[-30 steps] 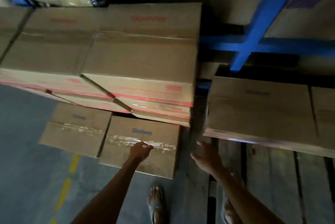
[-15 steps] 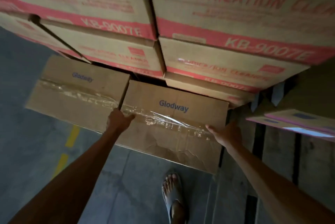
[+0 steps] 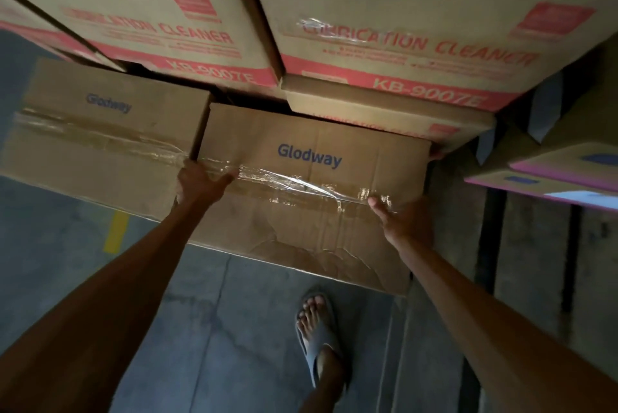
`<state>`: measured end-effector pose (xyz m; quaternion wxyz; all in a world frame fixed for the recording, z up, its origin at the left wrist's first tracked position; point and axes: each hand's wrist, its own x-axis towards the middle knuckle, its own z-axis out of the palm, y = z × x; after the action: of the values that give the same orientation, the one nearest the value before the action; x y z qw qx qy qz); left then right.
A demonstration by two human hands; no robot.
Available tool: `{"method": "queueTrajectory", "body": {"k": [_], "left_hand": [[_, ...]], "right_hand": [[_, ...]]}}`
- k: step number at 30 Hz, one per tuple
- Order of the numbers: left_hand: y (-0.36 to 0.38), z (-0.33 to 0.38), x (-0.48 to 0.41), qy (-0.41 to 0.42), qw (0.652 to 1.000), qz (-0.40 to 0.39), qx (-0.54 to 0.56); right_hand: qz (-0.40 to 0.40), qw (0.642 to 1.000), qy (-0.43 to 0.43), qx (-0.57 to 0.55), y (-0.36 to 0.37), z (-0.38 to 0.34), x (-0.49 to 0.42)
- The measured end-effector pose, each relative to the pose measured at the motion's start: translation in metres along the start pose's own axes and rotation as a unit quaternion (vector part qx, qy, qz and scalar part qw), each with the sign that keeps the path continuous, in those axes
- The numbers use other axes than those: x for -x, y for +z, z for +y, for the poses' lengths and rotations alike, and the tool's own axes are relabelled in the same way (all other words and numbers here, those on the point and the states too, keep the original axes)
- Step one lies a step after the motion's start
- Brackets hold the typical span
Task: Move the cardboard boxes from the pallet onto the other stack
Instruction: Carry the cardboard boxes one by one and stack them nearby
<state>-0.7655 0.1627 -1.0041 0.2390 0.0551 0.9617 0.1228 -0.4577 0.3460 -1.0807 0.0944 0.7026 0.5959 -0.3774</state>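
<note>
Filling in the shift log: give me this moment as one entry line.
phase: gripping | left hand: box's left edge | right hand: box's right edge | object: Glodway box, low, under Lubrication Cleaner boxes

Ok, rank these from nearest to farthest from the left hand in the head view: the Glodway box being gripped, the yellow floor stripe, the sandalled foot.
1. Glodway box: touching, the left hand grips its left edge.
2. Yellow floor stripe: lower left, on the floor.
3. Sandalled foot: lower right, below the box.
</note>
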Motion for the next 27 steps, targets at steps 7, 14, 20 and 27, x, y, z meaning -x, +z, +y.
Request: {"method": "queueTrajectory", "body": {"k": [7, 14, 20, 27], "left_hand": [[-0.019, -0.003, 0.099, 0.005, 0.998, -0.016, 0.052], [-0.007, 0.038, 0.251, -0.017, 0.993, -0.109, 0.046], [0.067, 0.105, 0.361, 0.04, 0.991, -0.127, 0.028], [0.192, 0.231, 0.493, 0.071, 0.988, -0.138, -0.004]], "right_hand": [[-0.019, 0.998, -0.044, -0.033, -0.096, 0.042, 0.057], [0.009, 1.0, 0.004, 0.003, -0.246, 0.14, 0.114], [0.03, 0.998, 0.055, 0.009, -0.359, 0.258, 0.084], [0.043, 0.997, 0.058, -0.016, -0.48, 0.404, -0.017]]}}
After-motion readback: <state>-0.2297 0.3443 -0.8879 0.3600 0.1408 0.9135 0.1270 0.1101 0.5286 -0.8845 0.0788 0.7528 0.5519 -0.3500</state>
